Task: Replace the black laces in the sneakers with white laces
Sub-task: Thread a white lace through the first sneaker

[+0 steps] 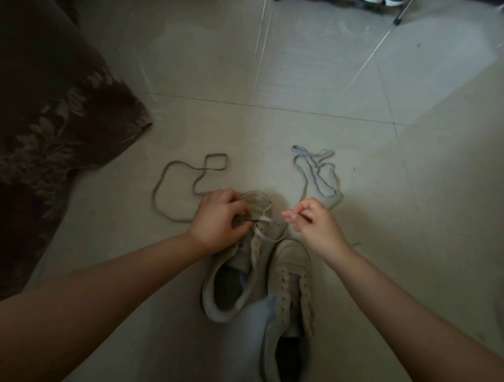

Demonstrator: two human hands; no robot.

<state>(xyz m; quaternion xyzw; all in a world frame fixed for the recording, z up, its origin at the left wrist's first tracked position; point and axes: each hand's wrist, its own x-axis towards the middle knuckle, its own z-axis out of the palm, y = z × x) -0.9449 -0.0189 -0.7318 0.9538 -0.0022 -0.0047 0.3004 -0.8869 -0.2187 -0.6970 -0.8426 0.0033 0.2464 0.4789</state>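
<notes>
Two beige sneakers lie side by side on the tiled floor, toes pointing away from me. My left hand (218, 220) rests on the front of the left sneaker (229, 294) and pinches a white lace (263, 235) at the lowest eyelets. My right hand (316, 223) hovers above the toe of the right sneaker (289, 278) and pinches the thin end of that same lace. The right sneaker's eyelets hold no lace. A darker grey lace (174, 163) loops on the floor to the left, one end reaching my left hand. Another white lace (313, 169) lies bunched ahead on the right.
A dark brown patterned fabric (54, 109) covers the floor along the left side. A metal leg (401, 13) and parts of other shoes (381, 2) show at the top edge. Pale tiles (272, 68) stretch ahead of the sneakers.
</notes>
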